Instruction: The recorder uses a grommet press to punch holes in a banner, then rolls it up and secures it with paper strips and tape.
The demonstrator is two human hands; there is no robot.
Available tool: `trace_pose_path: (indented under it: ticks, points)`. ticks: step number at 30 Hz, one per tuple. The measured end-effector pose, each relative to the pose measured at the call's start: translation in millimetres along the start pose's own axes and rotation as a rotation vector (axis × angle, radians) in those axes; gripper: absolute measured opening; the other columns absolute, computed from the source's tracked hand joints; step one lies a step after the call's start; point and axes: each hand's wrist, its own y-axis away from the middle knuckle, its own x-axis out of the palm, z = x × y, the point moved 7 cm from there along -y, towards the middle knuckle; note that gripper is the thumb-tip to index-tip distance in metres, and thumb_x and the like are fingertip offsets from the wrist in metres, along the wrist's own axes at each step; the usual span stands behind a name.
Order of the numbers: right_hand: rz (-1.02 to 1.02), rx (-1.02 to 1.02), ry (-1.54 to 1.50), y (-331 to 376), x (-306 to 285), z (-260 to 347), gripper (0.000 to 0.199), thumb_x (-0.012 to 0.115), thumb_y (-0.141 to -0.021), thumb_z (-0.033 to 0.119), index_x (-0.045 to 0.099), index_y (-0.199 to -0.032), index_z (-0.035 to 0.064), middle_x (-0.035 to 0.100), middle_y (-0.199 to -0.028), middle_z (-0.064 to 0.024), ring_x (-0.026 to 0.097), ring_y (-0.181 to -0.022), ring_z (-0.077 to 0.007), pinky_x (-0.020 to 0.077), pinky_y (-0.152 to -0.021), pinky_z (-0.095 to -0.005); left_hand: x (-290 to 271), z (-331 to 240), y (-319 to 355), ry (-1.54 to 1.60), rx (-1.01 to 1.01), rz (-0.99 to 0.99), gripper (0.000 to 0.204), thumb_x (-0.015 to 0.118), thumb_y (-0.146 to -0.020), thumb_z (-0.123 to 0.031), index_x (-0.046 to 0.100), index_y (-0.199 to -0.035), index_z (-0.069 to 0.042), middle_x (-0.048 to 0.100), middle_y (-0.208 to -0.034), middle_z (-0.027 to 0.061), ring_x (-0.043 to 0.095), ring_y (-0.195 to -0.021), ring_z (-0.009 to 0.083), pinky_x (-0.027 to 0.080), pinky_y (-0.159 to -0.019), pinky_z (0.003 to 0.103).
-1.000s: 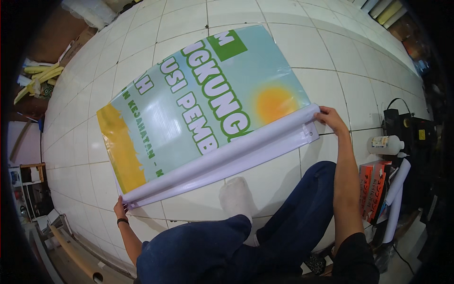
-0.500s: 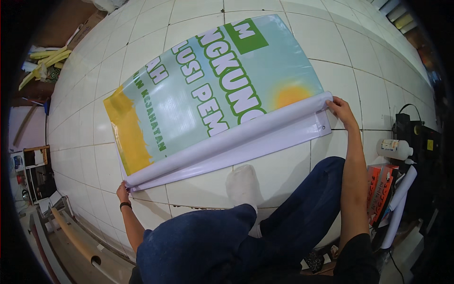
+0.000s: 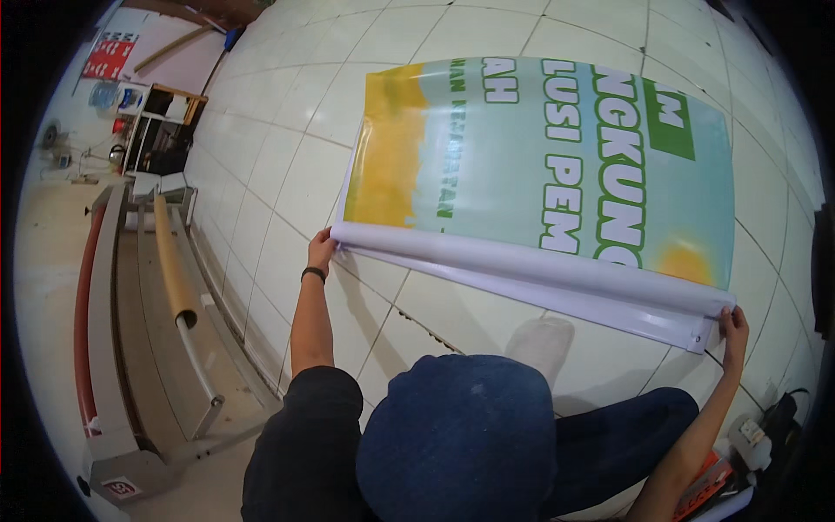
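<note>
A large printed vinyl banner (image 3: pixel 504 165) lies on the tiled floor, light blue-green with a yellow band on its left and bold lettering. Its near edge is folded over into a white rolled strip (image 3: pixel 522 261), and a white flap with an eyelet at its right corner shows below. At the strip's left end my left hand (image 3: pixel 321 249) pinches the banner, a dark band on the wrist. My right hand (image 3: pixel 735 335) grips the other end, fingers closed on the right corner. One foot in a pale sock (image 3: pixel 539 344) rests just below the flap.
Along the left stands a long grey machine frame (image 3: pixel 117 348) with a red roller and a cardboard tube (image 3: pixel 167 252). Beyond it is a small shelf (image 3: pixel 161 130) with odds and ends. At lower right are a plastic bottle (image 3: pixel 751 439) and an orange box (image 3: pixel 704 483).
My view has swung left, so the banner appears farther right and the machine frame shows more fully. Both hands keep their hold on the ends of the rolled strip.
</note>
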Motion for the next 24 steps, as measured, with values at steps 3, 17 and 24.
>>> trace_pose_path:
  ticks: [3, 17, 24]
  points:
    - [-0.09, 0.01, -0.024, -9, -5, -15, 0.03, 0.065, -0.095, 0.029, 0.064, -0.109, 0.002, 0.054, -0.081, 0.0045, 0.042, -0.069, -0.0067, 0.0338, -0.062, -0.0227, 9, -5, 4, -0.266, 0.017, -0.051, 0.035, 0.064, -0.087, -0.016, 0.065, -0.117, 0.002, 0.068, -0.109, 0.0114, 0.065, -0.094, 0.0181, 0.05, -0.084, 0.029]
    - [-0.073, 0.115, 0.156, -24, -21, -11, 0.042, 0.061, -0.096, 0.04, 0.065, -0.111, 0.0013, 0.064, -0.092, -0.0009, 0.052, -0.079, -0.0068, 0.0404, -0.064, -0.0242, -9, 2, 4, 0.028, -0.08, -0.175, 0.021, 0.055, -0.088, -0.021, 0.063, -0.091, -0.002, 0.063, -0.076, 0.0051, 0.056, -0.065, 0.0131, 0.045, -0.063, 0.026]
    - [-0.159, 0.14, -0.224, -38, 3, 43, 0.043, 0.061, -0.094, 0.046, 0.065, -0.089, 0.0036, 0.056, -0.076, -0.0006, 0.049, -0.073, -0.0109, 0.0383, -0.066, -0.0281, 18, -56, -18, 0.244, -0.066, -0.156, 0.033, 0.065, -0.09, -0.033, 0.065, -0.11, -0.007, 0.062, -0.091, 0.0025, 0.054, -0.074, 0.0112, 0.046, -0.064, 0.026]
